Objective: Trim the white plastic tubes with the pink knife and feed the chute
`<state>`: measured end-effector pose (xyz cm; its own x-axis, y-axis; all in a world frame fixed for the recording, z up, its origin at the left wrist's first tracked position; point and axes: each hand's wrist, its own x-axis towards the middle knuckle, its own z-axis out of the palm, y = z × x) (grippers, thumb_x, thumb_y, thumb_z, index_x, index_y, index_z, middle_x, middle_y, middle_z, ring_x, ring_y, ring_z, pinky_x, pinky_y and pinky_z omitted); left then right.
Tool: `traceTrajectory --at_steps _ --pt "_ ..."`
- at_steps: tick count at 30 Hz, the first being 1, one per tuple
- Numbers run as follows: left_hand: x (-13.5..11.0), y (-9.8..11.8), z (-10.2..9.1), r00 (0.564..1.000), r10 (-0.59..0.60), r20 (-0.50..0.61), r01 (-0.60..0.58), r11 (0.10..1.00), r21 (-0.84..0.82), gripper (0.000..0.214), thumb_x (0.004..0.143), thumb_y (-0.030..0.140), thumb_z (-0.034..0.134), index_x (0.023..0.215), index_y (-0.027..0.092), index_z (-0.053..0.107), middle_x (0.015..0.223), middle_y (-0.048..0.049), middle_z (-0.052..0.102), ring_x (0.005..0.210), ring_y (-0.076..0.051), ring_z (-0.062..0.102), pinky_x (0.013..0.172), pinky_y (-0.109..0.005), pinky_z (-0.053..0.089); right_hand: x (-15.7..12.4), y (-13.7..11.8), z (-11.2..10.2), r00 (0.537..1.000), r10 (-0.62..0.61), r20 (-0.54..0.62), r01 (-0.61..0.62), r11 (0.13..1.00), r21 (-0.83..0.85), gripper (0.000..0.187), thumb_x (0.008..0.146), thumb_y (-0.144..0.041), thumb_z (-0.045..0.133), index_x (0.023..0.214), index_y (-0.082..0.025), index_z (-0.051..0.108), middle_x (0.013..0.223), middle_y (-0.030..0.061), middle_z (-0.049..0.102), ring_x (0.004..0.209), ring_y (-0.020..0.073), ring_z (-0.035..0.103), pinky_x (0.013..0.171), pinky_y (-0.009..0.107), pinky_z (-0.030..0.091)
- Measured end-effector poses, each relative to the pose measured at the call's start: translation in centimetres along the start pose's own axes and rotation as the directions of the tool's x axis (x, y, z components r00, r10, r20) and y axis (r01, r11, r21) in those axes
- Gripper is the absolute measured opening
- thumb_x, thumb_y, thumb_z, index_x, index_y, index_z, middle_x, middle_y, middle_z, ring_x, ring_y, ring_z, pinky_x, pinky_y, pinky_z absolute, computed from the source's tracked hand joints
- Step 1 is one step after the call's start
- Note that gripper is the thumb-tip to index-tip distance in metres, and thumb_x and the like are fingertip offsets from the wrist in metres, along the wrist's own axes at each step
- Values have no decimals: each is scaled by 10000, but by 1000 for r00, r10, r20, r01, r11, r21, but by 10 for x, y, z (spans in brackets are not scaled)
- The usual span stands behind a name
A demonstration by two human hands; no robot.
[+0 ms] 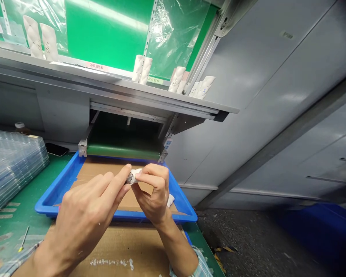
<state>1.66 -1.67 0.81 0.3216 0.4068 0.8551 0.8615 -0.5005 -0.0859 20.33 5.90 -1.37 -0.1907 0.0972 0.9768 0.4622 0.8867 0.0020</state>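
The left hand (86, 215), closest in, is reaching forward with its index finger and thumb pinching one end of a small white part (137, 174). The right hand (153, 192) is closing on the other side of the same part, thumb and forefinger gripping it while the remaining fingers are curling underneath. Both hands are holding the part in the air just above a blue tray (53, 194), which is sitting on the green counter (5, 227). A sheet of cardboard (102, 169) is lining the tray, and a second white piece (170, 200) is lying in it just beside the right hand. Another cardboard sheet (123, 252) is lying under the wrists. A stack of clear plastic trays (14, 165) is standing to the left, with a dark phone (56, 149) behind it. A green belt (121, 152) is ending at the tray's far edge. Overhead, a grey shelf (109, 90) is carrying more white parts (142, 69), standing upright.
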Motion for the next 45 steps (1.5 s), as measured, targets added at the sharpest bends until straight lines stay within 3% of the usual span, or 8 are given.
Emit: traceTrajectory --at_steps 9,16,22,25,30,35,40,45 --pt "-5 9 7 995 -101 -20 96 982 -162 354 1164 275 532 1482 137 603 1128 -97 840 844 -184 827 817 -285 604 -2 0 4 993 -83 -88 69 986 -153 405 939 2 720 1166 -316 614 967 13 673 883 215 621 789 354 555" --pt "2 4 -1 989 -145 41 150 934 -323 350 1187 275 443 1453 153 635 1271 -77 840 982 -151 849 779 -181 627 -1 -3 5 996 15 -84 -16 1000 -8 409 958 -65 760 1242 -302 588 997 23 662 887 214 647 769 364 587" --pt "2 -6 4 998 60 8 -56 971 -234 500 1193 342 460 1661 164 444 923 -20 837 663 -110 774 528 -213 468 -2 -6 7 976 207 -72 -185 954 237 353 968 -124 765 1225 -281 582 1051 41 637 898 204 647 710 330 592" --pt "-5 -16 4 990 121 75 -97 958 -270 527 1180 297 487 1696 215 422 884 9 803 640 -98 737 578 -203 486 -4 -8 7 972 225 -66 -194 929 316 378 954 -94 772 1230 -270 584 1073 37 638 929 196 658 784 337 608" --pt "-9 -25 -2 986 126 105 -98 966 -238 508 1162 270 507 1669 304 494 860 13 786 587 -90 689 623 -183 508 -4 -11 5 976 216 -17 -195 912 360 387 971 -103 782 1282 -253 609 1141 66 668 988 202 691 834 345 629" --pt "-3 -23 -5 1000 12 3 -12 994 -113 565 1159 479 512 1644 188 509 741 20 749 502 -123 650 514 -232 444 -3 -15 1 976 212 43 -211 892 400 387 974 -134 805 1299 -255 633 1154 80 700 1019 219 725 868 361 646" --pt "-3 -19 -8 998 -37 41 50 926 -375 406 1147 428 574 1500 233 618 681 77 661 491 -75 587 566 -192 453 -4 -19 -2 974 195 111 -224 868 443 381 993 -158 780 1324 -272 631 1184 87 724 1043 232 750 893 385 671" --pt "-2 -20 -12 999 -18 34 30 916 -400 313 1134 406 607 1393 240 667 695 76 652 500 -67 551 557 -194 442 -4 -19 -2 974 176 140 -221 860 460 365 1011 -183 767 1337 -272 629 1190 84 732 1074 231 752 915 373 673"
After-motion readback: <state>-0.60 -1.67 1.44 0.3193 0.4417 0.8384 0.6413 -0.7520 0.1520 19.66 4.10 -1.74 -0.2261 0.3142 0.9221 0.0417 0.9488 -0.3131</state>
